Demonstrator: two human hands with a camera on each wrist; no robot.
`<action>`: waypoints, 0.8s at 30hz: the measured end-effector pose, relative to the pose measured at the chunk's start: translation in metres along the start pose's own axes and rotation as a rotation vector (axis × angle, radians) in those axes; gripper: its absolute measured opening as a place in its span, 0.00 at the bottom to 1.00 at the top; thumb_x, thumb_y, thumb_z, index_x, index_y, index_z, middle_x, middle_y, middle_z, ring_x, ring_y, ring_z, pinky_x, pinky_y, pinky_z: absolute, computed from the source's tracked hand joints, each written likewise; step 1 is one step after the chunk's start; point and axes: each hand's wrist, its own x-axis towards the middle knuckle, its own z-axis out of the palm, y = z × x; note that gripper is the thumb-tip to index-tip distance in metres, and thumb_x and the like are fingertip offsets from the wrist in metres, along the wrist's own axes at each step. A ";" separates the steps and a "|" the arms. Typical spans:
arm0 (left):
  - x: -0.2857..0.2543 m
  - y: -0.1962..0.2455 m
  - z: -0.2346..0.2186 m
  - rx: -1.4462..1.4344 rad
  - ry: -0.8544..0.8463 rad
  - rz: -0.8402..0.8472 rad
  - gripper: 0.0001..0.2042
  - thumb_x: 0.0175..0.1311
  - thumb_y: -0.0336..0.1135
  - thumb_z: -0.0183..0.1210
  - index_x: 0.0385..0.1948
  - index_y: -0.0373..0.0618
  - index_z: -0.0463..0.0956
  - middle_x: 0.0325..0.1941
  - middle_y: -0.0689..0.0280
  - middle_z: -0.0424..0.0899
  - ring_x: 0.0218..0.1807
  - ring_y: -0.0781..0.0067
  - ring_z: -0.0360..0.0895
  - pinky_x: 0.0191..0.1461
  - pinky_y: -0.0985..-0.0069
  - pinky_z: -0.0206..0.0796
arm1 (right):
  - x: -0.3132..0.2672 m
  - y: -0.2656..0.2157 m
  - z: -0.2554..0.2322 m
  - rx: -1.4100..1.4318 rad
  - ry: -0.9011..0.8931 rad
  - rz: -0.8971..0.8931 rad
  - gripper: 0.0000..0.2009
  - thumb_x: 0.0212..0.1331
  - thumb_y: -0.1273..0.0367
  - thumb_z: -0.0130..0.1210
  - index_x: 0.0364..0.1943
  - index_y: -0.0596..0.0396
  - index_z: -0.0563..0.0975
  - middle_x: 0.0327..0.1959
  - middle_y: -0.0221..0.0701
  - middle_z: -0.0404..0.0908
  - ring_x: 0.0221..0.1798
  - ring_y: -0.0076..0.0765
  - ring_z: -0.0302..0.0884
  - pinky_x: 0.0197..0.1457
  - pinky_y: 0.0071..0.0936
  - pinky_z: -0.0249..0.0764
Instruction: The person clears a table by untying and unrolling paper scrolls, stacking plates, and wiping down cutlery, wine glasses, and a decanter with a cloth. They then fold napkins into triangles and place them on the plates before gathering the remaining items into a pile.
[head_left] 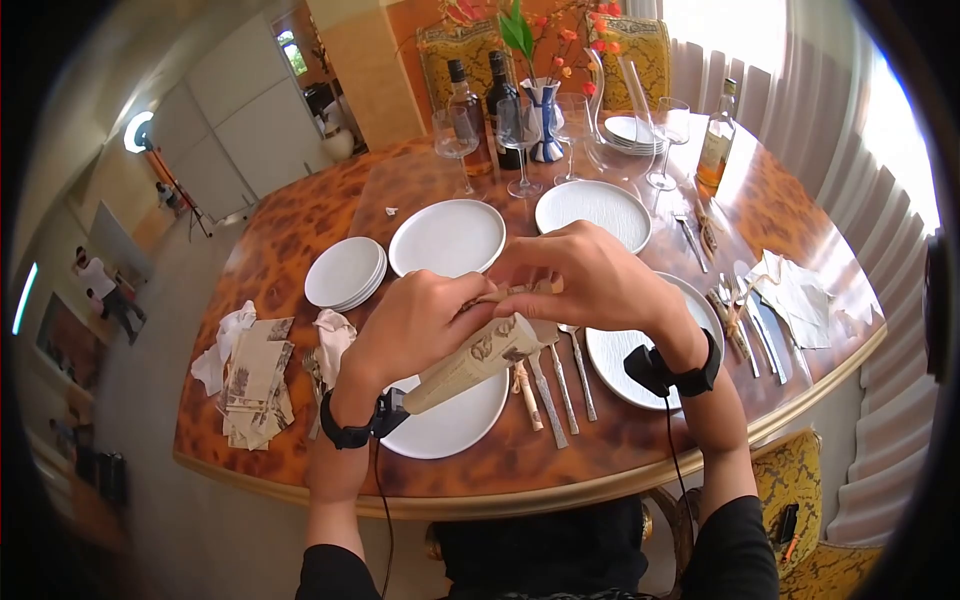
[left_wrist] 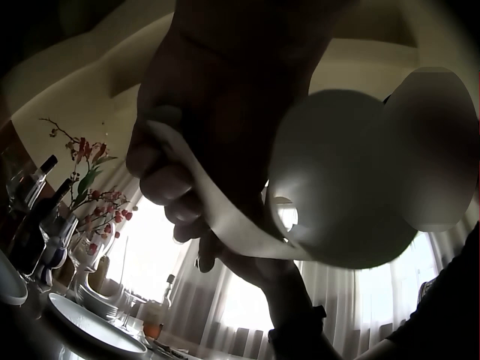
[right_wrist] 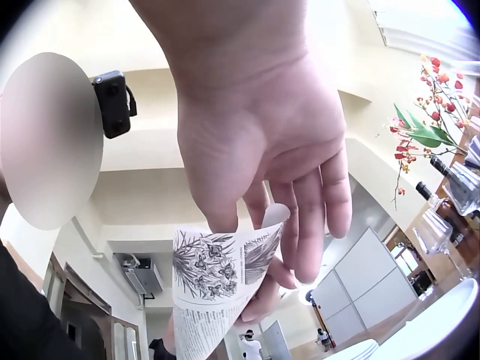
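A cream paper sheet, printed with plants and text, is rolled into a cone above the near white plate. My left hand grips its upper edge between thumb and fingers. From the other side my right hand pinches the same rim, and both hands' fingertips meet there. In the right wrist view the paper cone shows a flower drawing, with the thumb of the right hand behind its edge. The left wrist view looks into the cone's round opening.
Similar printed sheets lie at the left by crumpled cloth. Stacked plates, cutlery and more plates surround the hands. Wine glasses, bottles, a vase and a glass decanter stand at the back.
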 end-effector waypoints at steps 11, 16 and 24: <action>-0.003 0.007 -0.015 -0.128 0.278 0.143 0.15 0.51 0.23 0.70 0.41 0.42 0.79 0.27 0.61 0.82 0.23 0.78 0.76 0.27 0.81 0.67 | 0.000 0.003 -0.003 0.061 0.130 -0.085 0.08 0.54 0.69 0.63 0.36 0.56 0.82 0.26 0.40 0.83 0.28 0.47 0.81 0.34 0.36 0.76; -0.001 0.008 -0.018 0.040 0.317 0.229 0.13 0.51 0.24 0.68 0.39 0.42 0.80 0.26 0.62 0.81 0.23 0.67 0.78 0.26 0.75 0.68 | -0.002 0.000 -0.009 0.021 0.102 -0.037 0.08 0.56 0.69 0.64 0.37 0.56 0.82 0.28 0.38 0.83 0.28 0.43 0.82 0.33 0.34 0.76; 0.000 0.004 -0.012 0.053 0.321 0.196 0.08 0.58 0.26 0.63 0.39 0.41 0.80 0.26 0.60 0.81 0.25 0.60 0.79 0.27 0.70 0.69 | -0.002 -0.003 -0.006 -0.146 0.164 -0.227 0.11 0.54 0.69 0.65 0.41 0.54 0.82 0.31 0.33 0.81 0.32 0.42 0.81 0.31 0.35 0.74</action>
